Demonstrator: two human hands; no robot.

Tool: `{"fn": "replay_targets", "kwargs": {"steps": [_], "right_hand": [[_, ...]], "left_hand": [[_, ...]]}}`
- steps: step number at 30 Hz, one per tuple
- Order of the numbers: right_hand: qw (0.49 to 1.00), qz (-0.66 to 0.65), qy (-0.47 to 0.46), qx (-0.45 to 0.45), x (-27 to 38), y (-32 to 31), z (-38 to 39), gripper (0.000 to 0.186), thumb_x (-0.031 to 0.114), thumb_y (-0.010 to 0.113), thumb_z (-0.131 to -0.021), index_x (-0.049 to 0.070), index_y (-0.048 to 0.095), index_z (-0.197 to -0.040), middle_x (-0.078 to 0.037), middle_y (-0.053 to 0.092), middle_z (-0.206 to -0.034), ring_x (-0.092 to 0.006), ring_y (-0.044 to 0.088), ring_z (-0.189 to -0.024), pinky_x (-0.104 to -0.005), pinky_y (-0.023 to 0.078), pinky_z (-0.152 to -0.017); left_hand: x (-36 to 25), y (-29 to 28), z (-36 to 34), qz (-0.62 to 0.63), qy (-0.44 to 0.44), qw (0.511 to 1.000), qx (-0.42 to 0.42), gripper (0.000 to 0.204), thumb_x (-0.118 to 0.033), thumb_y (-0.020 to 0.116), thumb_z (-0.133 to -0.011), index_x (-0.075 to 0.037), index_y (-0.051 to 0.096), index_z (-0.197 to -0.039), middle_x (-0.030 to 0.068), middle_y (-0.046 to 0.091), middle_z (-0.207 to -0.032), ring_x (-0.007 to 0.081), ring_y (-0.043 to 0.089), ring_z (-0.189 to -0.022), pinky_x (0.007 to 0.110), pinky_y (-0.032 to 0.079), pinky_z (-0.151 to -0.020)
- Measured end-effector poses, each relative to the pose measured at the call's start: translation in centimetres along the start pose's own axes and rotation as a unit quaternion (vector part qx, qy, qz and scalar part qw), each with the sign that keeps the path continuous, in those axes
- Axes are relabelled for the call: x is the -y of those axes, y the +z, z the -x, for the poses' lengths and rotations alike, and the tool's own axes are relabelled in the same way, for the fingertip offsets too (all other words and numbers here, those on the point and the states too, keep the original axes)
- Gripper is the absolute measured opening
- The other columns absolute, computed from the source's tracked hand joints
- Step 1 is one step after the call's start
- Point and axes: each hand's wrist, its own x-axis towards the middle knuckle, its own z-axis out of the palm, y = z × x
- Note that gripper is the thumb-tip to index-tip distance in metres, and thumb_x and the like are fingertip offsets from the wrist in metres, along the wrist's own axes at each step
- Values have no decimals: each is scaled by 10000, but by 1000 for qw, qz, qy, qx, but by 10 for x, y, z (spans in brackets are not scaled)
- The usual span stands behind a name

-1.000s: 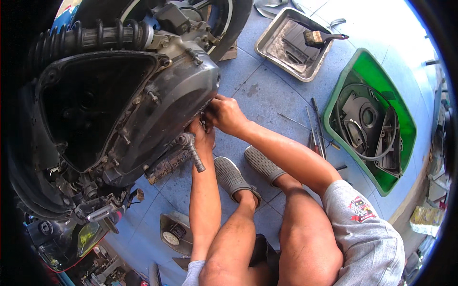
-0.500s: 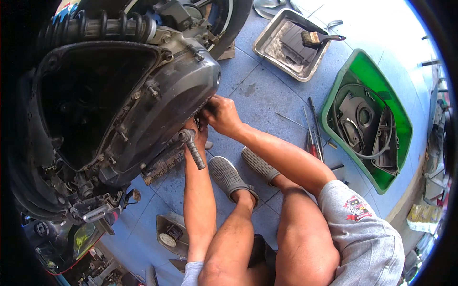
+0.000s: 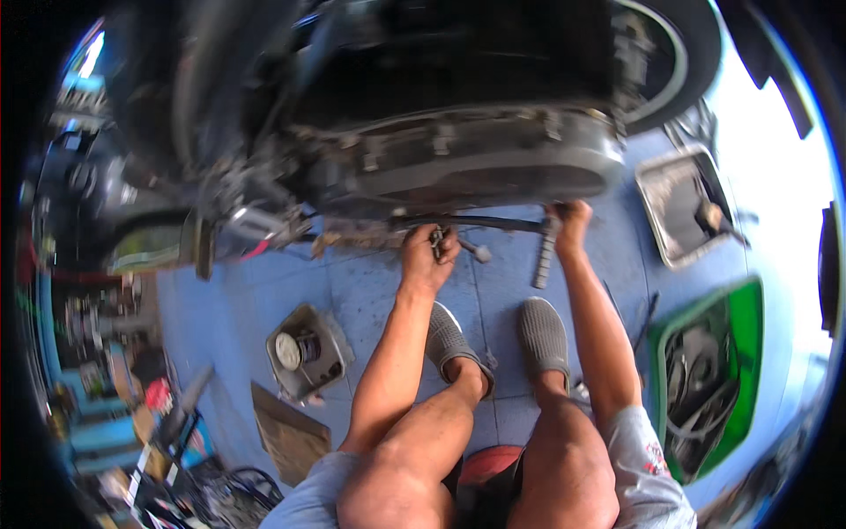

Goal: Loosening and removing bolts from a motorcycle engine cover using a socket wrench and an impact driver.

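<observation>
My left hand (image 3: pixel 427 257) is closed, palm up, around small dark metal pieces (image 3: pixel 437 238) that look like bolts; blur keeps me from being sure. It sits just below the lower edge of the motorbike's long grey engine cover (image 3: pixel 493 176). Beside that edge runs a black kick-start lever (image 3: pixel 467 222) ending in a ribbed foot pedal (image 3: pixel 545 256). My right hand (image 3: pixel 573 222) reaches up against the underside of the cover's right end, next to the pedal. Its fingers are mostly hidden there.
At right are a metal tray (image 3: pixel 674 212) with a brush (image 3: pixel 710 217) and a green bin (image 3: pixel 745 370) holding dark covers. A grey container (image 3: pixel 330 375) with a round gauge-like part stands left on the blue tiles. My clogs (image 3: pixel 542 335) are below the bike.
My view has swung left, so the bike now spans the top. My hands, formerly close together under the cover, are apart: left with small metal pieces, right at the cover's right end.
</observation>
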Motion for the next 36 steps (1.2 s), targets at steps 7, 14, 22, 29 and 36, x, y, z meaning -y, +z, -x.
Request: {"fn": "replay_targets", "kwargs": {"steps": [7,14,22,29,36], "right_hand": [[980,166,65,91,16,31,31,191,32,637,-841,-46,588,-1008,-69,655,-810,-118,600,-735,-267,504,-696],[916,239,-114,300,85,111,91,304,153,652,-849,3,608,-1109,-123,676,-797,-182,663,-712,-293,502,-649],[864,250,-103,425,109,167,99,272,70,594,-852,-18,621,-1108,-162,668,-953,-210,665,-763,-305,513,-672],[779,338,-252,463,126,208,103,326,42,563,-850,-44,590,-1163,-181,677,-937,-248,676,-784,-317,515,-705],[782,380,-263,419,131,251,101,142,90,602,-848,-25,670,-898,-151,679,-749,-295,678,-708,-358,499,-618]], "left_hand": [[-26,-19,0,48,57,996,-48,127,-153,554,-923,-27,566,-916,46,522,-688,113,453,-478,222,296,-365],[-38,-22,16,-38,67,996,-48,91,-120,593,-888,-48,609,-942,5,524,-654,67,451,-447,206,276,-343],[-69,-36,34,65,88,992,-59,207,-166,652,-871,-18,645,-1014,53,641,-751,62,506,-483,190,302,-342],[-81,-58,36,18,193,976,-98,182,-165,705,-831,-10,690,-925,64,667,-786,92,562,-600,236,395,-461],[-98,-58,22,182,219,954,-91,178,-107,721,-806,-5,676,-946,59,663,-782,98,567,-611,242,409,-479]]}}
